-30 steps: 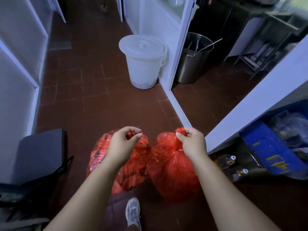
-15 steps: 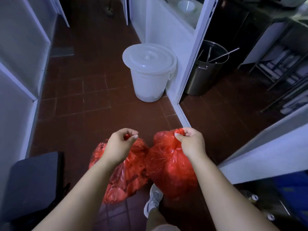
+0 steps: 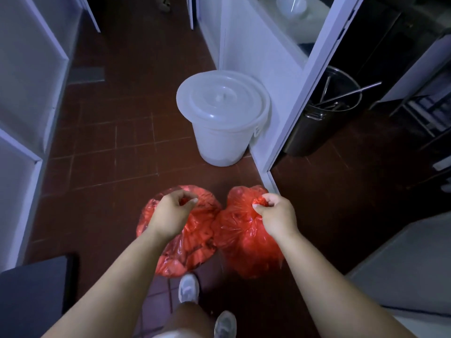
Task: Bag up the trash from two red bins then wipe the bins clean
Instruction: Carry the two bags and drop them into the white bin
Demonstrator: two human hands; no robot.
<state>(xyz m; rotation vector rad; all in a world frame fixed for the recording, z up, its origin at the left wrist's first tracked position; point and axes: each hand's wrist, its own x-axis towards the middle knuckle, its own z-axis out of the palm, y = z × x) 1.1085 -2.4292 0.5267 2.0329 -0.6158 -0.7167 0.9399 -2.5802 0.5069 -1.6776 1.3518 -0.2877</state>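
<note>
Two full red plastic trash bags hang in front of me above the dark red tile floor. My left hand grips the gathered top of the left red bag. My right hand is closed on the bunched neck of the right red bag. The two bags touch each other in the middle. No red bin is in view. My legs and grey shoes show below the bags.
A white lidded plastic bucket stands ahead against a white partition. Behind the partition's right side sits a steel pot with utensils. White panels line the left. A dark box sits low left.
I have walked forward along the corridor with both bags; the white bucket and steel pot are nearer, and the blue crate at the right has dropped out of view.
</note>
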